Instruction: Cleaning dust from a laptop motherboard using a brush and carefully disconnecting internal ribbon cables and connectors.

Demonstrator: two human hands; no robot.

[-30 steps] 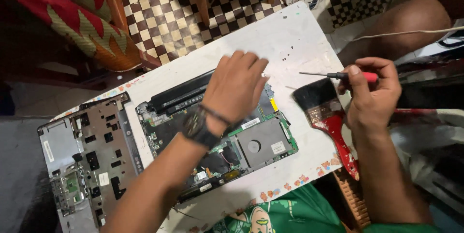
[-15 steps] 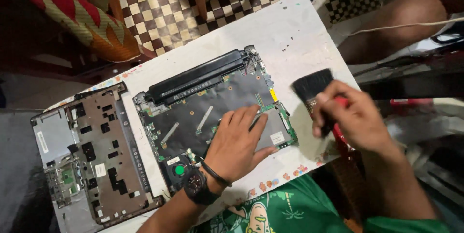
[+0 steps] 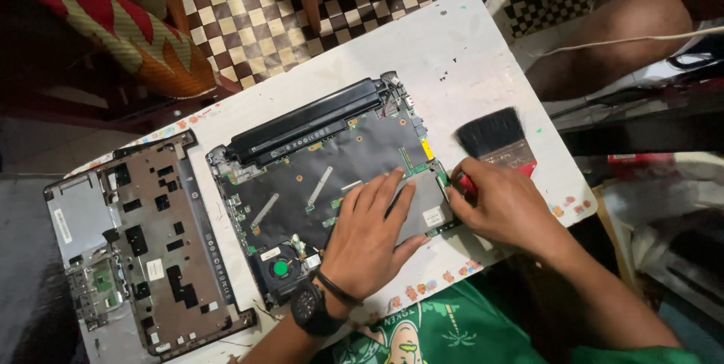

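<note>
The red-handled tool in the right hand (image 3: 507, 207) is almost fully hidden; only a small red part shows between the curled fingers, which close around it at the right edge of the opened black laptop base (image 3: 332, 175). The left hand (image 3: 369, 234) lies flat on the laptop's dark board, fingers spread a little, palm down. A black wristwatch (image 3: 313, 309) is on this wrist. A flat black-bristled brush (image 3: 494, 138) lies just behind the right hand on the white table (image 3: 452, 55). The removed brown cover panel (image 3: 162, 243), carrying small white labels, lies to the left.
</note>
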